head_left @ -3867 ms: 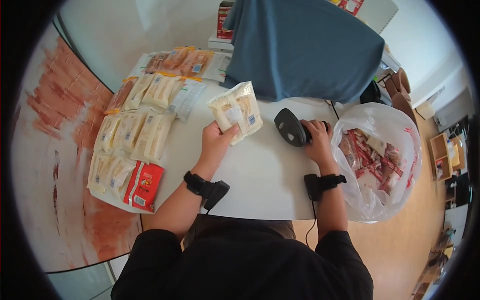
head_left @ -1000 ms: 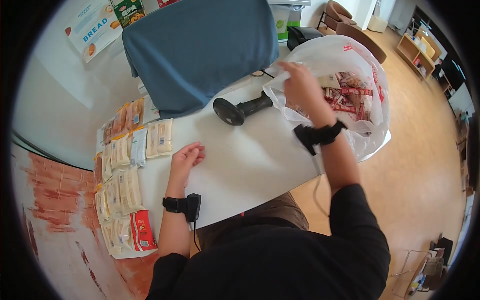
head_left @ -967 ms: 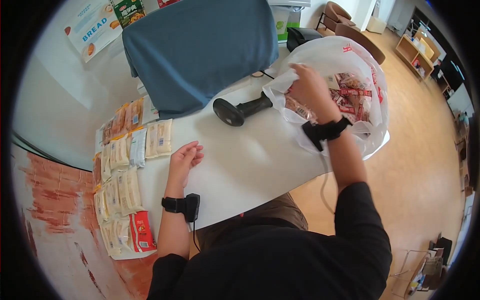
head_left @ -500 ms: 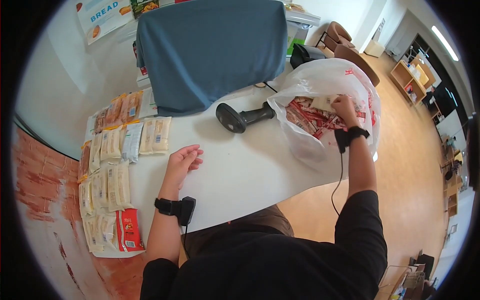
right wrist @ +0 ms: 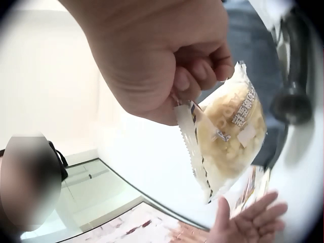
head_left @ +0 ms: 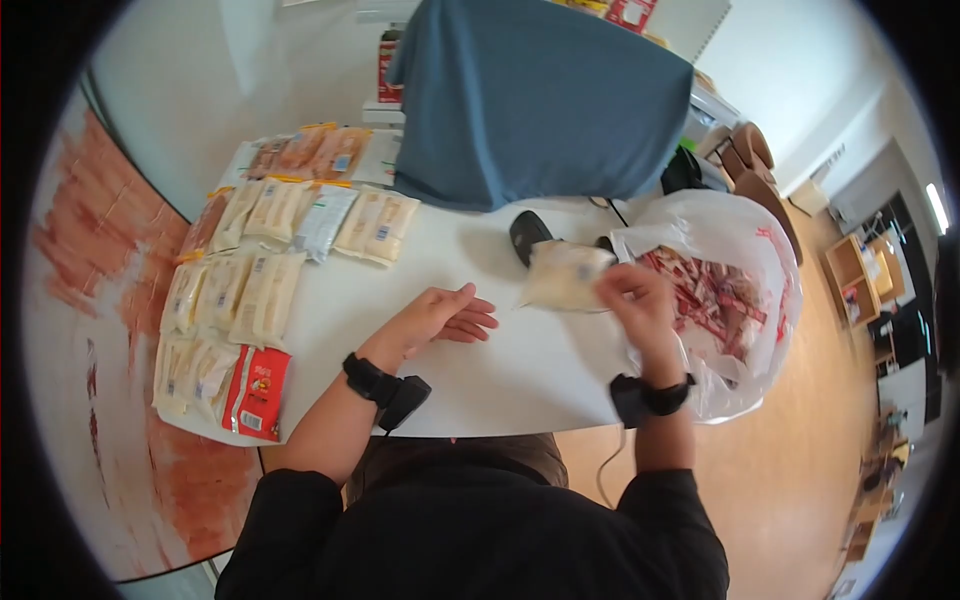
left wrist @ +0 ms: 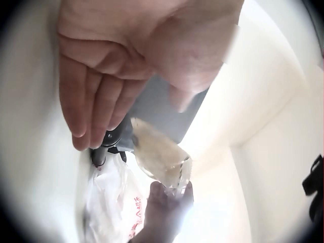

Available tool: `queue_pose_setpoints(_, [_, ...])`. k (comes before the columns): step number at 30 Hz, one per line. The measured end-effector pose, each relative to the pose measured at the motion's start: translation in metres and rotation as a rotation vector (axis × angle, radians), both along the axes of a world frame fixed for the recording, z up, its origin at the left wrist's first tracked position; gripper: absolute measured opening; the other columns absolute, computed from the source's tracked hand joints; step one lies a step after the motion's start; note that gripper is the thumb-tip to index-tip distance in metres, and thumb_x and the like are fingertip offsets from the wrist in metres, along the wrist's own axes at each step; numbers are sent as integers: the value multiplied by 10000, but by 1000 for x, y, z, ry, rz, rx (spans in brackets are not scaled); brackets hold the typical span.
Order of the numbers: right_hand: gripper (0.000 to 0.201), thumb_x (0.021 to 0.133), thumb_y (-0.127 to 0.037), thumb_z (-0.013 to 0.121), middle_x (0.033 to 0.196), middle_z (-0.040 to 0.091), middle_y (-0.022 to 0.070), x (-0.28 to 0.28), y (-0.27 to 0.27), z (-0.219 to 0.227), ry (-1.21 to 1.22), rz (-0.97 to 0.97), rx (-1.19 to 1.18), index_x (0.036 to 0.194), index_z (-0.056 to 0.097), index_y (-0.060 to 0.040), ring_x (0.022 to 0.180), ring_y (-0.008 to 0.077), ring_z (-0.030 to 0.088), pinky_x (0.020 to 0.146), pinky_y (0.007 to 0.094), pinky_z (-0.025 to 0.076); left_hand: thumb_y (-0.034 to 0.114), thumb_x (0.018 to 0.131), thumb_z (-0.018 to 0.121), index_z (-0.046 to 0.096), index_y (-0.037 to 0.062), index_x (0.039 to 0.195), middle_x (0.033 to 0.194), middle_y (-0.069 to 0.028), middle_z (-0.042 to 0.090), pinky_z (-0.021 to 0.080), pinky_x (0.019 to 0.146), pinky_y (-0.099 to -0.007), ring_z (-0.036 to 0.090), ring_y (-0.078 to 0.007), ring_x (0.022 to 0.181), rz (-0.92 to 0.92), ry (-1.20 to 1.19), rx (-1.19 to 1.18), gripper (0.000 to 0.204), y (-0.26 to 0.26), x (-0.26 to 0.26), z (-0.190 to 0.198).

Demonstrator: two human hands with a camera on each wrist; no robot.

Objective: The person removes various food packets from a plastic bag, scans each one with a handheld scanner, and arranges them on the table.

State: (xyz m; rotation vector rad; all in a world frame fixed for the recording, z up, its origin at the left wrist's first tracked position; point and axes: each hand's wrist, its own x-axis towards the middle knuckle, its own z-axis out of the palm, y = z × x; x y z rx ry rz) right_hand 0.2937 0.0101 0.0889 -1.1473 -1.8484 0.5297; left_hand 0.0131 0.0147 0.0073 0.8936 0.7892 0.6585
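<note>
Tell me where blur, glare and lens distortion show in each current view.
Head: strong fisheye curve with dark corners; the right hand and the packet it pinches look smeared, probably by motion. Left wrist: bright glare washes out the area beside the right hand. Right wrist: lettering on the packet is fairly clear, while the scanner looks soft.

At the top centre of the head view, a blue-grey cloth drapes over something hidden, a red box just left of it. A panel patched brick-red and white fills the left side. Brown chairs stand upper right; a wooden shelf and wooden floor lie farther down.
</note>
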Motion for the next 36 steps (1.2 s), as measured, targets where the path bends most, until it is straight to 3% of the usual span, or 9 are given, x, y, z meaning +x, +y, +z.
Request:
queue_pose_setpoints(1, [40, 770, -39, 642, 606, 573, 18, -25, -1, -5, 34, 87, -61, 796, 639, -9, 538, 57, 511, 516, 216, 411, 400, 909, 516, 513, -23, 1170, 1034, -135, 635, 508, 812, -323, 630, -221, 934, -35, -154, -62, 498, 1, -3, -2])
queue_pose_setpoints(4, [74, 764, -62, 656, 559, 539, 66, -70, 1, -16, -83, 255, -213, 791, 633, 3, 484, 115, 489, 483, 269, 390, 319, 892, 579, 484, -17, 1225, 1008, -107, 644, 488, 836, -296, 622, -187, 928, 92, -199, 35, 482, -4, -2, 4])
queue_pose_setpoints(5, [61, 781, -49, 653, 541, 534, 45, -76, 5, -21, -104, 272, -36, 781, 635, 9, 470, 106, 485, 454, 243, 349, 272, 877, 602, 501, -18, 1207, 1010, -102, 644, 485, 831, -289, 617, -176, 929, 207, -202, 91, 452, -2, -3, 1])
queue_pose_setpoints(8, [199, 708, 19, 607, 737, 610, 106, -56, 42, -38, -241, -80, 55, 902, 637, -15, 684, 269, 596, 586, 351, 443, 142, 832, 651, 551, -23, 1144, 1012, -89, 643, 476, 810, -269, 605, -142, 919, 514, -141, 254, 366, 10, -8, -7])
queue_pose_setpoints(11, [429, 666, 50, 557, 1015, 603, 115, -24, 74, -70, -558, -356, 294, 1077, 593, -67, 991, 314, 546, 857, 434, 418, 73, 813, 645, 615, -32, 1030, 1001, -80, 644, 471, 772, -239, 598, -106, 870, 748, 59, 453, 243, 21, -15, -13])
queue_pose_setpoints(14, [561, 651, 43, 548, 1162, 533, 99, -10, 81, -96, -651, -243, 116, 1191, 526, -108, 1128, 319, 444, 1020, 531, 250, 88, 824, 641, 599, -38, 1054, 994, -81, 644, 474, 764, -234, 603, -106, 854, 821, 183, 518, 266, 22, -17, -10])
queue_pose_setpoints(17, [516, 642, 30, 560, 1073, 565, 88, -20, 77, -86, -599, -160, 32, 1142, 558, -96, 1087, 307, 476, 1029, 569, 197, 105, 838, 629, 579, -39, 1083, 1013, -85, 639, 471, 777, -237, 601, -110, 878, 815, -8, 340, 289, 22, -15, -10])
queue_pose_setpoints(20, [457, 639, 8, 552, 970, 582, 82, -33, 63, -79, -648, -88, 98, 1086, 567, -81, 1029, 314, 499, 996, 497, 254, 120, 852, 616, 559, -41, 1111, 1037, -91, 630, 466, 792, -240, 595, -113, 912, 840, -81, 351, 311, 23, -15, -12])
queue_pose_setpoints(36, [260, 665, -77, 661, 856, 577, 24, -63, 44, -64, -579, 36, 256, 916, 608, -121, 911, 237, 540, 986, 510, 244, 84, 834, 619, 536, -37, 1151, 1083, -102, 611, 446, 857, -270, 574, -131, 979, 740, 93, 486, 349, 24, -15, -18])
